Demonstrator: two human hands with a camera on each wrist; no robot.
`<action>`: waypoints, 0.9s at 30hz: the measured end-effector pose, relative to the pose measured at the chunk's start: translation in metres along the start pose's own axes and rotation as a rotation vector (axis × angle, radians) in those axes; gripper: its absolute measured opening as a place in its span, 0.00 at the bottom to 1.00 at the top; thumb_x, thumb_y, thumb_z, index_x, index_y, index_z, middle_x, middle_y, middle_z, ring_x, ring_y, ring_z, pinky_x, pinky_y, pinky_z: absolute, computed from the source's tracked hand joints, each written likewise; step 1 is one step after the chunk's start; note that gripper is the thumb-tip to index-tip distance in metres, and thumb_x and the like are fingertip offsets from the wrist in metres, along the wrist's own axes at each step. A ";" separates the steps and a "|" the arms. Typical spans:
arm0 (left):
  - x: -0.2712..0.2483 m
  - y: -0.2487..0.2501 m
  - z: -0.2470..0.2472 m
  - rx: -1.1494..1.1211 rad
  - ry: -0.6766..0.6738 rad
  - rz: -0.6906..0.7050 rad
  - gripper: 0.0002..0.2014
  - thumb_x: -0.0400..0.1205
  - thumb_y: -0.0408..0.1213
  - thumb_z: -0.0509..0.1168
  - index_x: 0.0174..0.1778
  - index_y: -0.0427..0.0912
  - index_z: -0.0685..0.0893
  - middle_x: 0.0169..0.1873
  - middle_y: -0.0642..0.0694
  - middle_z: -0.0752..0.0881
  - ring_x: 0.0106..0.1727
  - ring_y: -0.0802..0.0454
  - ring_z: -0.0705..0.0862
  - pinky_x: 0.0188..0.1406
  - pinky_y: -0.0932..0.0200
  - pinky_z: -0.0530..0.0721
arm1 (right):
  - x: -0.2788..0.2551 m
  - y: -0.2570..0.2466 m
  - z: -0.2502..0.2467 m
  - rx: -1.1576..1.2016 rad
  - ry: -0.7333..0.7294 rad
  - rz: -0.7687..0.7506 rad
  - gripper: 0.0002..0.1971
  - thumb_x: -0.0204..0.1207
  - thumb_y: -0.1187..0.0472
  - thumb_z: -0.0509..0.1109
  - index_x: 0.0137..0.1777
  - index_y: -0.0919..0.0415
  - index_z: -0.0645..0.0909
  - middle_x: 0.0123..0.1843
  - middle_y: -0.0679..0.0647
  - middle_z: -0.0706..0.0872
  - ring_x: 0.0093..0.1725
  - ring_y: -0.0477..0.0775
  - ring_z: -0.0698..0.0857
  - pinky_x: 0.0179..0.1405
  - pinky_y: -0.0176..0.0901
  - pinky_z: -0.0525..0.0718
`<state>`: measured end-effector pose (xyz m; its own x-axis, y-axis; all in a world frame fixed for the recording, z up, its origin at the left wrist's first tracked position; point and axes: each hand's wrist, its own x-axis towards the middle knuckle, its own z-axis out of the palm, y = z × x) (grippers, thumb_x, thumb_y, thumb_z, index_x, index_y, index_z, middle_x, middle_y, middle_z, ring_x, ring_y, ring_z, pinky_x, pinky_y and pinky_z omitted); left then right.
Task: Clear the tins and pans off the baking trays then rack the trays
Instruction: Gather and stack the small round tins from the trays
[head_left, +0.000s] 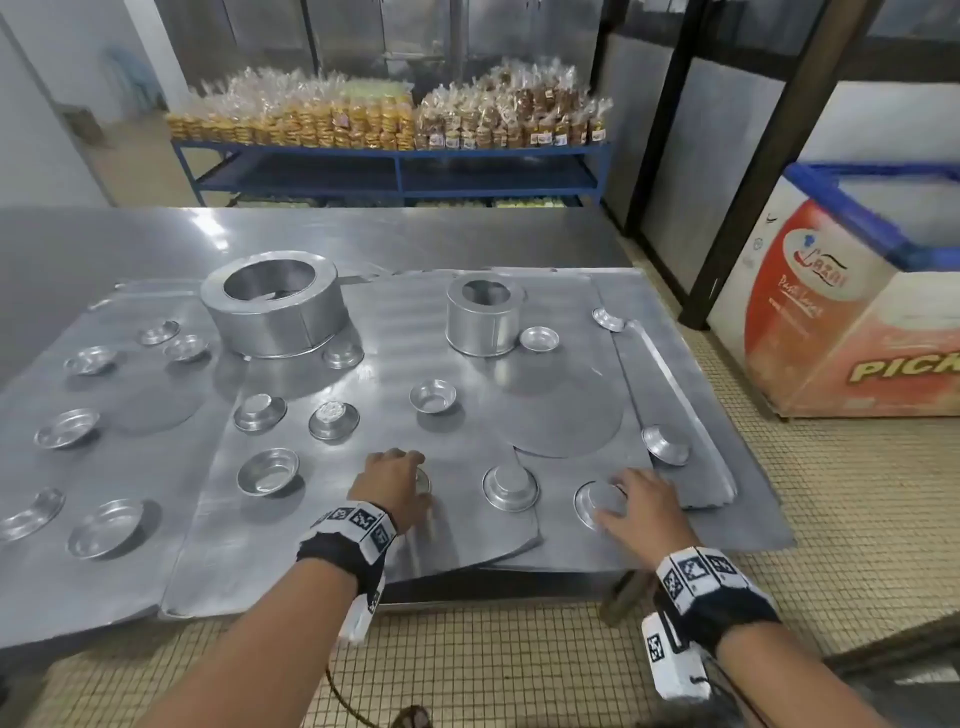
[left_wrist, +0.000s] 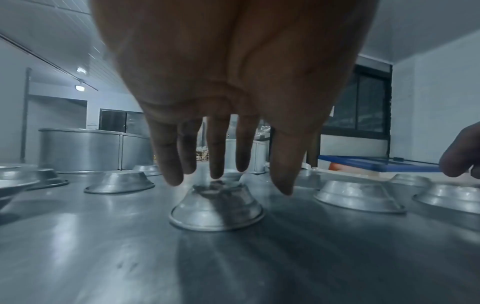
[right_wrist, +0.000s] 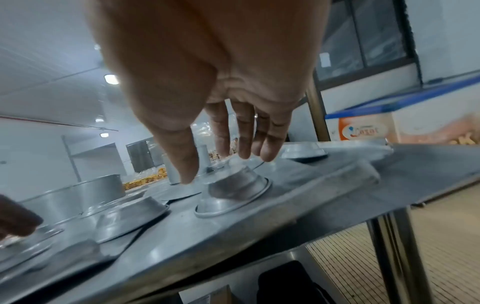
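Left fingers (left_wrist: 217, 156), spread and straight, hang just above an upturned tin (left_wrist: 217, 207), not yet touching it. Right fingers (right_wrist: 244, 131), equally loose, reach over a second tin (right_wrist: 233, 193); the thumb tip is at its side, contact unclear. Both tins stand on the trays (head_left: 322, 519) near the front edge. A grip low on the flared wall, lifted straight up, would likely avoid sliding them.

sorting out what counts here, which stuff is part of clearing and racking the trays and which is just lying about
Part of the job:
- small tins, e.g. the upturned tin under the left hand and another under the right hand
- large round pan
- smaller round pan
- baking trays

Just around:
- bagged baked goods on the blue shelf
- chest freezer
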<state>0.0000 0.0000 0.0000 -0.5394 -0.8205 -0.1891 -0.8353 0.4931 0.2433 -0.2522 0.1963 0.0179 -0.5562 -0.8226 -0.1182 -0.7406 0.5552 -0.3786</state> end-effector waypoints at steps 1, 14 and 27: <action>0.002 -0.001 0.000 -0.001 -0.032 -0.021 0.29 0.77 0.47 0.68 0.76 0.48 0.75 0.71 0.45 0.78 0.74 0.40 0.72 0.71 0.44 0.77 | 0.005 -0.001 0.002 -0.013 -0.028 0.014 0.25 0.75 0.51 0.76 0.69 0.59 0.78 0.68 0.55 0.80 0.71 0.56 0.74 0.74 0.46 0.69; 0.033 0.000 -0.010 0.109 -0.124 -0.020 0.11 0.72 0.42 0.66 0.45 0.39 0.84 0.48 0.40 0.86 0.50 0.38 0.87 0.41 0.57 0.82 | 0.031 -0.004 0.017 -0.023 -0.091 0.147 0.38 0.54 0.48 0.89 0.64 0.59 0.79 0.62 0.55 0.83 0.63 0.57 0.80 0.66 0.49 0.80; 0.032 0.008 -0.023 0.195 -0.092 0.148 0.15 0.73 0.48 0.61 0.51 0.46 0.80 0.48 0.45 0.83 0.54 0.41 0.86 0.42 0.56 0.78 | 0.033 -0.015 0.012 0.044 -0.036 0.198 0.40 0.55 0.50 0.88 0.67 0.53 0.76 0.66 0.54 0.77 0.67 0.58 0.77 0.67 0.53 0.80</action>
<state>-0.0215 -0.0295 0.0180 -0.6570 -0.7101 -0.2532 -0.7467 0.6593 0.0885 -0.2557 0.1593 0.0088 -0.6751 -0.7021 -0.2265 -0.6003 0.7013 -0.3845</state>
